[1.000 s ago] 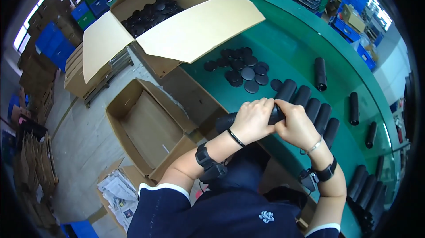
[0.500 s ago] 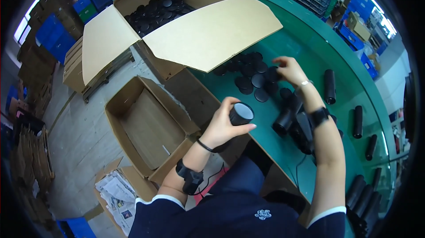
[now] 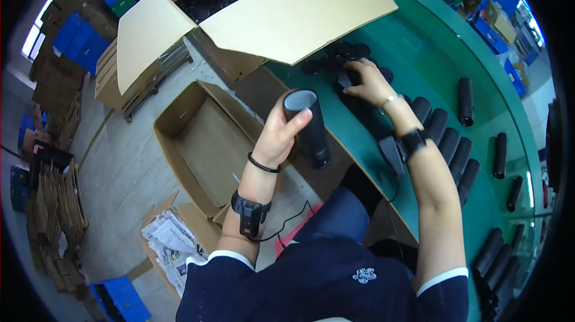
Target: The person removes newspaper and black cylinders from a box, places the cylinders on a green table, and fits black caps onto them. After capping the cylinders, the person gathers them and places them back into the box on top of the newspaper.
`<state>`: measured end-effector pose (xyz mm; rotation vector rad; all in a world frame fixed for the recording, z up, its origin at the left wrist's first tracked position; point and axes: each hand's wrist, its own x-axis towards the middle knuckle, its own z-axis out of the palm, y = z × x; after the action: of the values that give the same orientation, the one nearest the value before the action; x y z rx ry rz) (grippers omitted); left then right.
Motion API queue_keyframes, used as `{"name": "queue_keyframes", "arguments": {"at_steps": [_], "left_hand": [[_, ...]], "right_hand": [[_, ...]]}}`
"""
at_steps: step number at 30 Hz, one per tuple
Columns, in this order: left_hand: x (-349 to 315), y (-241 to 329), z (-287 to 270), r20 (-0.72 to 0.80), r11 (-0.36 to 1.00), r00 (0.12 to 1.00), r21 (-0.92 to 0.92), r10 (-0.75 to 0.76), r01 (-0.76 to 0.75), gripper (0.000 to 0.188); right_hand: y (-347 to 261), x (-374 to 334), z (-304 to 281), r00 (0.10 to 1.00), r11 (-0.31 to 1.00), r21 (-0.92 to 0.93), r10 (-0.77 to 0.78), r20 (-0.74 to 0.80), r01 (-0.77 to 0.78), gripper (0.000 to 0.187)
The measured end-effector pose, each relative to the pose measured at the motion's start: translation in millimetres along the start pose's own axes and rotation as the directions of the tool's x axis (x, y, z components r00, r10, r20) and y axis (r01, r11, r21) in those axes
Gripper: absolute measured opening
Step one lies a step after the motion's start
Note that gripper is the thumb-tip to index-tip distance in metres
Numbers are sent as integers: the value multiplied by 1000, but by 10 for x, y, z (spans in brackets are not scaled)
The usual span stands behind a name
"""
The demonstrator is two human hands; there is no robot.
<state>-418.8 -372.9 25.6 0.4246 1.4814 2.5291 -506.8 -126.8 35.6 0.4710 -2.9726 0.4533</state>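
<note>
My left hand (image 3: 274,136) is wrapped round a black tube (image 3: 314,136), its thumb on the rim. The tube's pale-lined mouth tilts up and its far end points down past the table's edge. Over the green table, my right hand (image 3: 372,84) is closed with thumb and fingers round a small black disc (image 3: 345,79), which the fingers partly cover. Just beyond that hand lie several loose black discs (image 3: 346,52). Dark things directly under the right hand are hard to make out.
An open carton (image 3: 281,26) full of black discs stands at the far left of the table (image 3: 362,160). Several black tubes (image 3: 450,145) lie in a row by my right forearm, with others (image 3: 500,155) farther right. A carton (image 3: 206,142) and a newspaper-filled box (image 3: 171,241) stand left.
My left hand has tipped the tube, so its length shows now. My right hand has moved left and closed at the discs. The whole view has shifted, uncovering the row of tubes.
</note>
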Motion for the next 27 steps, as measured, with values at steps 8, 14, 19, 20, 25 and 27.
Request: {"name": "queue_keyframes", "arguments": {"at_steps": [8, 14, 19, 20, 25, 27], "left_hand": [[-48, -57, 858, 490, 988, 861, 132, -138, 83, 69], [-133, -406, 1549, 685, 980, 705, 70, -183, 187, 68], [-286, -651, 2032, 774, 952, 587, 64, -237, 299, 71], [-325, -679, 2121, 789, 951, 565, 76, -241, 300, 71], [-520, -795, 2584, 850, 925, 452, 98, -269, 367, 64], [-581, -853, 2758, 852, 919, 437, 119, -289, 376, 63]], "right_hand": [[-274, -1544, -768, 978, 600, 790, 55, -199, 128, 74], [-70, -2496, -827, 882, 129, 954, 364, -300, 271, 70], [114, -3089, -714, 806, -38, 909, 480, -348, 415, 64], [134, -3193, -695, 783, -48, 895, 507, -360, 443, 62], [288, -3761, -805, 820, -73, 906, 461, -340, 416, 66], [301, -3936, -827, 791, -47, 908, 510, -337, 416, 74]]}}
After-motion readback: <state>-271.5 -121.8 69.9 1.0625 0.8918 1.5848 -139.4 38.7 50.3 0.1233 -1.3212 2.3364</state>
